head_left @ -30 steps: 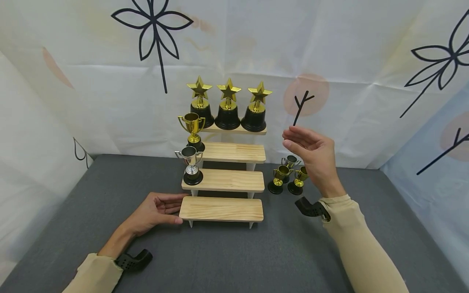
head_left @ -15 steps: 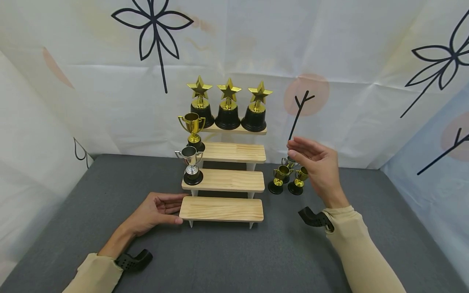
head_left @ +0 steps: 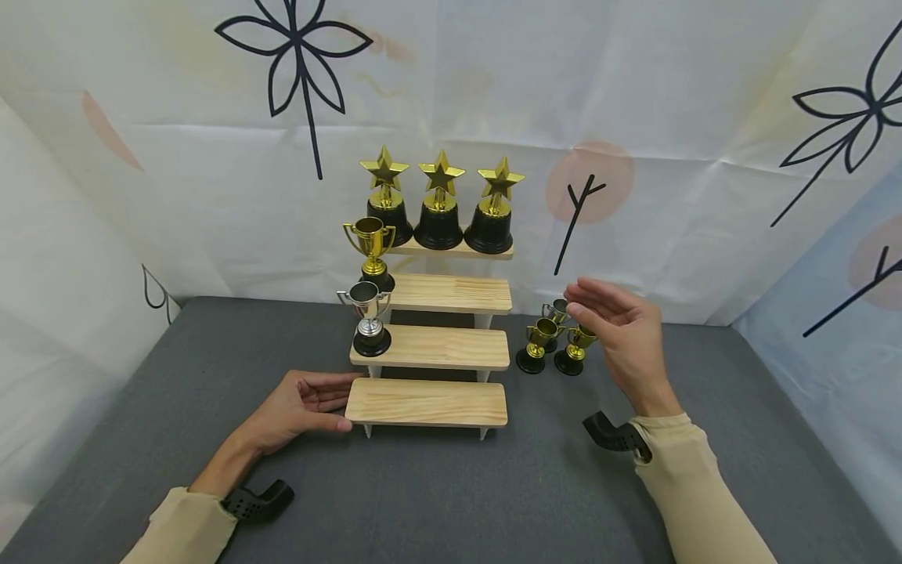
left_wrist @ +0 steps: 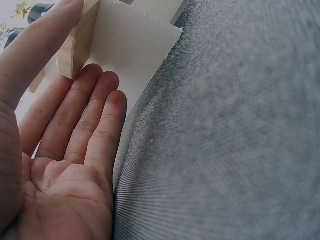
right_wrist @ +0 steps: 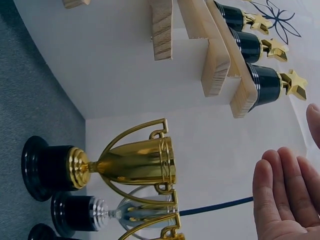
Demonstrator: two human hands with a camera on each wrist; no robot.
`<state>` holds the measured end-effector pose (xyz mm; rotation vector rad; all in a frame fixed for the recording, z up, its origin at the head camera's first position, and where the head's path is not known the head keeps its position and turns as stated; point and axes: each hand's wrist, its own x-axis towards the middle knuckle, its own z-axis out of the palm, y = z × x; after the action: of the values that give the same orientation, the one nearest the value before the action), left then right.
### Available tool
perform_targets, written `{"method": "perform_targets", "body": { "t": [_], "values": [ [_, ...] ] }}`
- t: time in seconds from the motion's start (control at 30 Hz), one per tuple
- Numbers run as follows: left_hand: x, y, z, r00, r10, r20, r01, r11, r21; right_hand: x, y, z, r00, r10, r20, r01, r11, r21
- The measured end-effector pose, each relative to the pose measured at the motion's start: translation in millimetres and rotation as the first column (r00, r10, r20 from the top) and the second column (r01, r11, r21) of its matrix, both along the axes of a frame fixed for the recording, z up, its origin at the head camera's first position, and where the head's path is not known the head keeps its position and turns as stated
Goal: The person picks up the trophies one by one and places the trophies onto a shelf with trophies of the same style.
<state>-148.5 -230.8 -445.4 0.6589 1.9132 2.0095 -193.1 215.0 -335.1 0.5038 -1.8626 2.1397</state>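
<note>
My left hand (head_left: pixel 299 411) rests at the left end of the lowest step (head_left: pixel 426 402) of a wooden tiered stand, fingers straight. In the left wrist view its fingertips touch the board end (left_wrist: pixel 75 52). My right hand (head_left: pixel 623 337) hovers with extended fingers beside three small trophy cups: a gold cup (head_left: pixel 542 333), a silver cup (head_left: pixel 556 310) behind, and another gold cup (head_left: pixel 581 338) partly hidden by the hand. The right wrist view shows the nearest gold cup (right_wrist: pixel 137 161) apart from the fingers (right_wrist: pixel 265 185).
Three star trophies (head_left: pixel 438 219) line the top step. A gold cup (head_left: pixel 371 243) stands on the left of the second step down, a silver cup (head_left: pixel 366 309) on the left of the third. Grey cloth (head_left: pixel 423 493) covers the table; a printed white backdrop (head_left: pixel 493 78) hangs behind.
My right hand has come down and slightly to the right, from above the small cups to beside them. The left hand and the stand have stayed put.
</note>
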Motion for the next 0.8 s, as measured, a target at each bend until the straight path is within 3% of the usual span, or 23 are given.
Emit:
{"method": "perform_targets", "body": {
  "t": [0.5,0.8],
  "values": [
    [0.0,0.8,0.6,1.000,0.000,-0.003,0.000,1.000,-0.002,7.5,10.7,-9.4,0.998,-0.052,0.028,0.052,0.999,-0.015],
    [0.1,0.7,1.0,1.000,0.005,0.001,-0.005,1.000,-0.012,8.7,20.4,-14.7,0.999,-0.035,-0.006,0.035,0.999,-0.025]
  ]
}}
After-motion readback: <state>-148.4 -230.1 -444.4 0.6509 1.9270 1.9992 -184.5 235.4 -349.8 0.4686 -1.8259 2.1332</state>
